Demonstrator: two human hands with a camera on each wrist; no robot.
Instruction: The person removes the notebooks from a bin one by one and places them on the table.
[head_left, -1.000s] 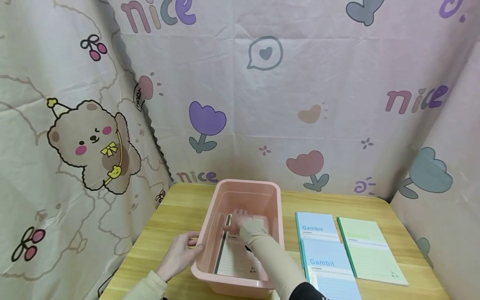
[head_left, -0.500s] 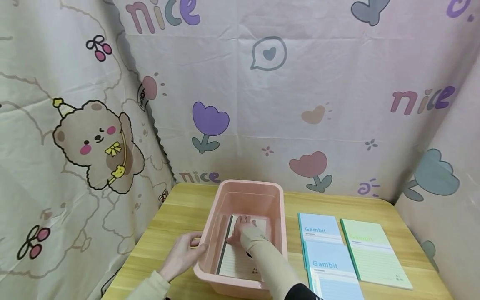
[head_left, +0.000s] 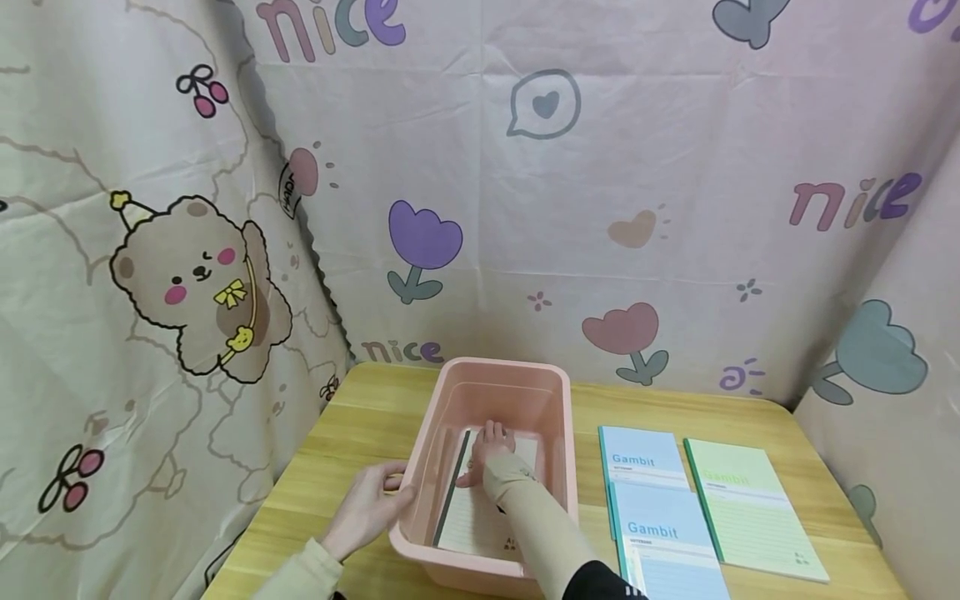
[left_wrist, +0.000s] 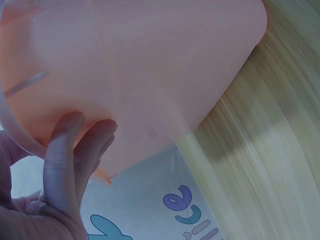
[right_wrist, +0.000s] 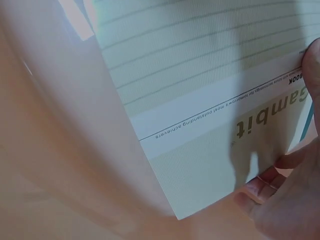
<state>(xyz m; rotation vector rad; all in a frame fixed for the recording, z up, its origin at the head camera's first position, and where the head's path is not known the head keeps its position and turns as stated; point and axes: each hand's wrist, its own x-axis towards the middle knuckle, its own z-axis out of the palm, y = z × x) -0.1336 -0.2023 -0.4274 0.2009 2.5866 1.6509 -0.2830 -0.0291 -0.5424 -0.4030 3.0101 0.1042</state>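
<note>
A pink plastic bin [head_left: 487, 568] stands on the wooden table, with a cream notebook with a dark spine [head_left: 472, 525] lying inside it. My left hand [head_left: 367, 508] pinches the bin's left rim; the left wrist view shows fingers [left_wrist: 60, 165] against the bin's outer wall. My right hand [head_left: 491, 454] is inside the bin at the notebook's far end. In the right wrist view its thumb lies on the cover near the word "Gambit" and its fingers [right_wrist: 265, 185] curl at the short edge. The undersides of these fingers are partly hidden.
Two overlapping blue notebooks [head_left: 663, 533] lie right of the bin. Beside them is a green notebook [head_left: 750, 508]. A printed cloth [head_left: 690, 275] hangs behind the table [head_left: 375, 400], and more cloth hangs at both sides.
My right thumb has shifted slightly nearer along the cover, and the fingers sit closer together. My left hand stays on the rim. The whole head view has drifted a little.
</note>
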